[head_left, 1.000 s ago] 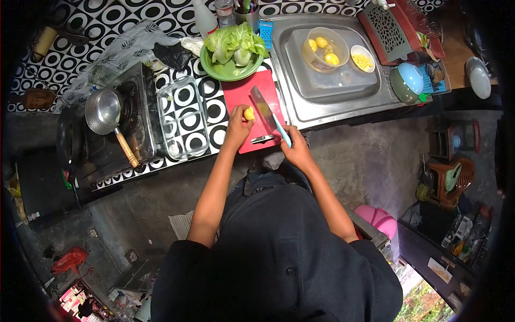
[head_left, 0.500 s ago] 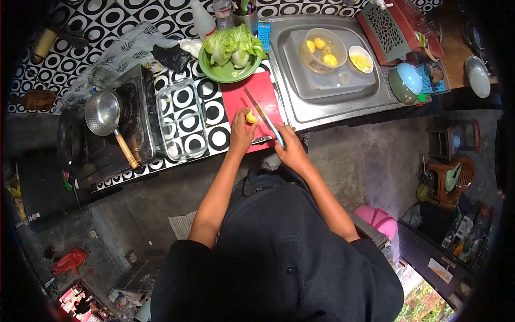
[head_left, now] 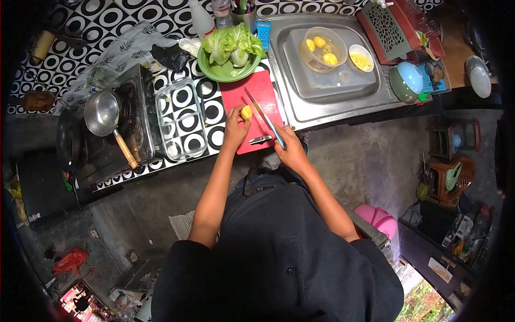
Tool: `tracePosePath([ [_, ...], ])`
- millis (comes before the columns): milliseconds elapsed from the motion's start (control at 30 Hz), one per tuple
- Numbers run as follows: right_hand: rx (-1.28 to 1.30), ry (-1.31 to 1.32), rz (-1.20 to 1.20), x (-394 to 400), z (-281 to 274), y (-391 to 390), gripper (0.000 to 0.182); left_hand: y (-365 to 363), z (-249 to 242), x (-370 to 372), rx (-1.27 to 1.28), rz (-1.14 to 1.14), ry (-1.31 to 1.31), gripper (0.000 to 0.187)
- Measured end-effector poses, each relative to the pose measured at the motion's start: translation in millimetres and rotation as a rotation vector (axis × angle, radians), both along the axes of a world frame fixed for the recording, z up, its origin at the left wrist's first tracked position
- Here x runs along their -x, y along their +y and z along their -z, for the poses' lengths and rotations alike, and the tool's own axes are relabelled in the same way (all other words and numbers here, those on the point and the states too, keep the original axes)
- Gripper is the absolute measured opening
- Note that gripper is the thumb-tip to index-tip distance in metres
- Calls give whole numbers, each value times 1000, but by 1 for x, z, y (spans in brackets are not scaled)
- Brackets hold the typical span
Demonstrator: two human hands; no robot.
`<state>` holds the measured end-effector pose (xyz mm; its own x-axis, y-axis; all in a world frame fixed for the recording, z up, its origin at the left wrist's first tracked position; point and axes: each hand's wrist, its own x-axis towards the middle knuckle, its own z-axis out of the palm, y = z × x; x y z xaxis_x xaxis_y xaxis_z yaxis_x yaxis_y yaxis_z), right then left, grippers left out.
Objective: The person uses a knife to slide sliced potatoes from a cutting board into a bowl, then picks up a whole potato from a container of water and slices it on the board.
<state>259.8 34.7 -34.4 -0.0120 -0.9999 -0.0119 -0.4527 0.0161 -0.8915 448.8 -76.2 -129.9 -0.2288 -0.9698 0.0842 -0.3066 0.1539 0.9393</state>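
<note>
holding knife mid-board, near potato piece

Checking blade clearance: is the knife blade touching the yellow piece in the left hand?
Apart. The head view shows a strip of the red board between the knife blade and the yellow piece.

The cutting board has a bowl with lettuce in it just behind. On its left is a dish, then the stove with a pot on top. On its right is the sink.
</note>
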Motion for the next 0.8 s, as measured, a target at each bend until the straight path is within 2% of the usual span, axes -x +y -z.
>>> tracePosePath([
  [333,-21,-29,-13,4,0,-2,55,-11,-8,12,-82,-121,-173,43],
  [533,0,-33,-27,10,9,-2,53,-22,8,15,-243,-167,12,40],
  [800,-6,-18,-17,27,18,-6,54,-15,-15,20,25,-23,-214,30],
])
